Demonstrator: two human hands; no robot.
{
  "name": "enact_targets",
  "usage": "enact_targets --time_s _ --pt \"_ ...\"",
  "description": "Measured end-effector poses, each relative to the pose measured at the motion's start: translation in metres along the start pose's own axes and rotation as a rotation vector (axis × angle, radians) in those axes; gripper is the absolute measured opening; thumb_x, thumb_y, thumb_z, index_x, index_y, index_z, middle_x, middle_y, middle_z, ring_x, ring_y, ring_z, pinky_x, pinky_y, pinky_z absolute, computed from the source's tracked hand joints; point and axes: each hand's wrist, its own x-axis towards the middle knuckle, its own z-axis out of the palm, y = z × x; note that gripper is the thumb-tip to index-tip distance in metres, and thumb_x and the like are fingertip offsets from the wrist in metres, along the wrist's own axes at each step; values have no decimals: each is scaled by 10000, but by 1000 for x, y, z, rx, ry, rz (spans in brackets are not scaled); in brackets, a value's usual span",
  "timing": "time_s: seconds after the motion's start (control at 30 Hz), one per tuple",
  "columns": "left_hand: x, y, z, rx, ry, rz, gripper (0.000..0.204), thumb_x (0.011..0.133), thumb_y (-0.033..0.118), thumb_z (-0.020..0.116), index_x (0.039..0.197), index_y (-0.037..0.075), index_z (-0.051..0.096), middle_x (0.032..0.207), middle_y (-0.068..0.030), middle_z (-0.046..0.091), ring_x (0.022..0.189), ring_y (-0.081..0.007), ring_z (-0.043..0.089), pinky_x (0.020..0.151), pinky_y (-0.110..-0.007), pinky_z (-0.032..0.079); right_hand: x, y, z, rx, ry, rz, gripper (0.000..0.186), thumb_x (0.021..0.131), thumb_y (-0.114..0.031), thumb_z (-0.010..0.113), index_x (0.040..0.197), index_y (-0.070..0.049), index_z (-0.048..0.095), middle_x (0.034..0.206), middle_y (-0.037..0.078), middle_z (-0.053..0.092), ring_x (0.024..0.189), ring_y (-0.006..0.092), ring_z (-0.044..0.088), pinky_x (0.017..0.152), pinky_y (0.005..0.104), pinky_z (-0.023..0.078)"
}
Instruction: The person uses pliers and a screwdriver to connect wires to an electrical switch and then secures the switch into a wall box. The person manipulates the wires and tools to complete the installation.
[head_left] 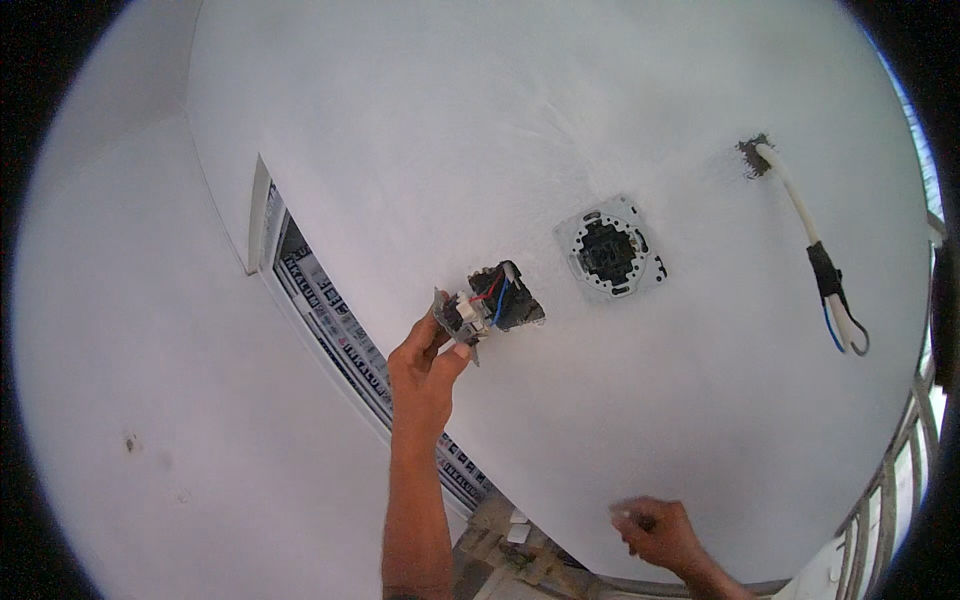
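My left hand [425, 370] grips a metal-framed electrical wall fitting [460, 313] by its edges, tilted out from a square dark recess [521, 305] in the white wall, with red and blue wires running between them. To the right, a mounted fitting [612, 250] with a black centre and metal plate sits on the wall. My right hand [650, 528] is low at the right, fingers curled together; whether something small is in them I cannot make out.
A white cable [798, 200] with black tape and bare-ended wires hangs from a rough hole [752, 157] at the upper right. A recessed frame with printed film [335, 340] runs diagonally at the left. A metal railing [895, 470] curves along the right edge.
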Motion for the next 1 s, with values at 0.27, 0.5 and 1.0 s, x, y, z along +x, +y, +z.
enact_targets --time_s 0.27,0.5,1.0 --pt "2 -8 -4 58 -5 25 592 888 248 607 1382 -73 551 1256 -162 653 1146 -256 633 1042 -429 493 -24 128 4 39 86 -1 184 954 -178 705 1072 -43 748 658 15 631 542 92 559 518 286 476" --pt "3 0 -7 103 -25 -10 752 969 509 601 1380 -114 511 1291 -193 635 1195 -284 637 1073 -469 512 -8 118 2 69 46 -36 183 966 -184 687 1050 -28 735 666 14 642 538 94 567 512 282 472" --pt "4 -12 -2 -118 19 -15 842 853 513 784 1426 -37 508 1325 -160 622 1237 -255 618 1065 -461 527 49 -13 -6 -28 121 -492 156 912 -95 753 1026 11 735 859 109 726 736 158 695 637 303 551"
